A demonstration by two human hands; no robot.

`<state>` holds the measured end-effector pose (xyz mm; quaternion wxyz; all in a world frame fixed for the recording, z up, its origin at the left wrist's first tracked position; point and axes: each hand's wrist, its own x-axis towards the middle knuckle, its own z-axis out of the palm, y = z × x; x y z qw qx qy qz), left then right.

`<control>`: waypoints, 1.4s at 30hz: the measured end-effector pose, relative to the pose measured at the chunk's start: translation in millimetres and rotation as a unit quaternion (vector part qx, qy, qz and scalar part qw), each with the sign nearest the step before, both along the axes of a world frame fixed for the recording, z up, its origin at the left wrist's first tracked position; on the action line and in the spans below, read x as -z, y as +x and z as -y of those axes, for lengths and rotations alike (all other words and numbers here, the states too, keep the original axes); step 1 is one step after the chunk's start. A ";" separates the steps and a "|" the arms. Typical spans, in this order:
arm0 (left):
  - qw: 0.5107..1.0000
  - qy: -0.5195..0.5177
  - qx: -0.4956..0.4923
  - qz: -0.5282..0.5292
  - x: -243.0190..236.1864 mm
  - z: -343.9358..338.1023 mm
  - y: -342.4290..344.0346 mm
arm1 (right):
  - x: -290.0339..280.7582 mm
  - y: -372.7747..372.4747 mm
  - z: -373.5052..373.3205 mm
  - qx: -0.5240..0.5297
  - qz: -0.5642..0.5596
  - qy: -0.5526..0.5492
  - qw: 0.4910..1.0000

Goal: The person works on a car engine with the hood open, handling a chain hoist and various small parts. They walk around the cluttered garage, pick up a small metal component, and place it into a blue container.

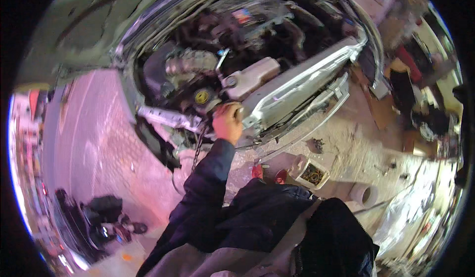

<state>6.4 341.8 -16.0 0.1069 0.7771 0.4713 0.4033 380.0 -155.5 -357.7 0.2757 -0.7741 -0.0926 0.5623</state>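
My left hand [228, 122] reaches into a car's open engine bay, its fingers curled at the near left corner of the silver radiator [292, 86]. What the fingers grip, if anything, is hidden. Just beyond the hand lies a whitish plastic coolant tank [252, 77] with a dark cap. To the left of the hand sits a round yellow-marked cap [202, 97]. A ribbed air intake hose [190, 62] runs behind that cap. Dark wiring [199, 148] hangs down beside my wrist. On my right only the dark sleeve [339, 240] shows; the right hand is out of sight.
A pale container [324, 180] of small parts stands on the ground near my red shoes [257, 170], with a white bucket [365, 194] further right. A motorcycle [116, 222] is at lower left. Cardboard [373, 104] and clutter lie along the right side.
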 end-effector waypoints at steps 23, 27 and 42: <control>0.646 -0.662 -0.254 0.283 -1.2 597.8 -116.2 | 51.0 199.2 -355.9 -0.949 0.115 0.146 0.256; 0.602 -0.629 -0.302 0.388 -55.7 680.2 -41.9 | 27.4 86.3 -396.9 -0.345 -0.020 -0.112 0.932; 0.559 -0.587 -0.326 0.486 -24.0 790.5 -64.4 | -38.2 -179.3 -237.4 -0.730 0.009 -0.032 0.683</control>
